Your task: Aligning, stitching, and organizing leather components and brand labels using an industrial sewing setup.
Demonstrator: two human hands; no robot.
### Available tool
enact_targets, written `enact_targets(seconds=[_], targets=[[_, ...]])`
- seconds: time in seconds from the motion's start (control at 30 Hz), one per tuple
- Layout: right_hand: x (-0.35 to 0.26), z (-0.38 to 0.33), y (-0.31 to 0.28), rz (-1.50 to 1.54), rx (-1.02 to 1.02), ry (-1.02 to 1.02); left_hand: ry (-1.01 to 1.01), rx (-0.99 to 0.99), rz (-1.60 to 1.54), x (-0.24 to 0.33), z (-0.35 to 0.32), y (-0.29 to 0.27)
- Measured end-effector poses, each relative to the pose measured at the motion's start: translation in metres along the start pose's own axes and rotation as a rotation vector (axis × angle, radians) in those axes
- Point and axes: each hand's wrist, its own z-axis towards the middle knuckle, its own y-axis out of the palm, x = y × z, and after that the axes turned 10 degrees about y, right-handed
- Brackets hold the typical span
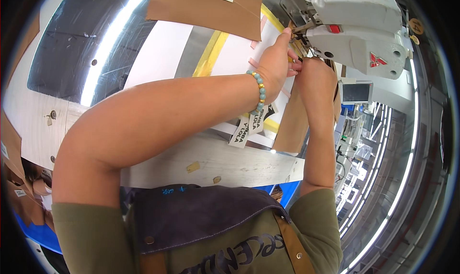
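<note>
At the needle end of a white sewing machine (354, 39), my two hands are side by side. My left hand (275, 65), with a beaded bracelet (261, 89) on its wrist, has its fingers apart, one of them reaching up to the machine's metal parts. My right hand (317, 77) is curled, back outward, just below the machine head; its fingertips and anything in them are hidden. A brown panel (291, 125) lies under and beside my right hand. Below my left wrist are white labels (243, 132) with black print.
Another brown panel (203, 12) with a white label lies at the far side. White sheets and yellow tape (211, 53) cover part of the table, beside a glossy dark plate (81, 48). A small screen (357, 92) stands right of my hands. Brown pieces (24, 197) are at the lower left.
</note>
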Motion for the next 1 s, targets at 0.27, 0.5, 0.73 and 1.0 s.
enact_targets(seconds=[0.27, 0.5, 0.73, 1.0], targets=[[-0.0009, 0.002, 0.001, -0.018, -0.017, 0.029, 0.006, 0.017, -0.002, 0.0013, -0.0004, 0.002], [-0.0012, 0.0028, -0.0003, -0.053, -0.024, 0.003, -0.004, 0.02, -0.01, 0.0, 0.002, 0.0015], [-0.0064, 0.0018, -0.0067, -0.063, -0.033, 0.028, -0.003, 0.03, -0.013, 0.0004, 0.0018, 0.0017], [-0.0072, 0.0038, -0.0029, -0.075, -0.036, 0.022, 0.012, 0.032, -0.013, -0.0013, 0.0029, 0.001]])
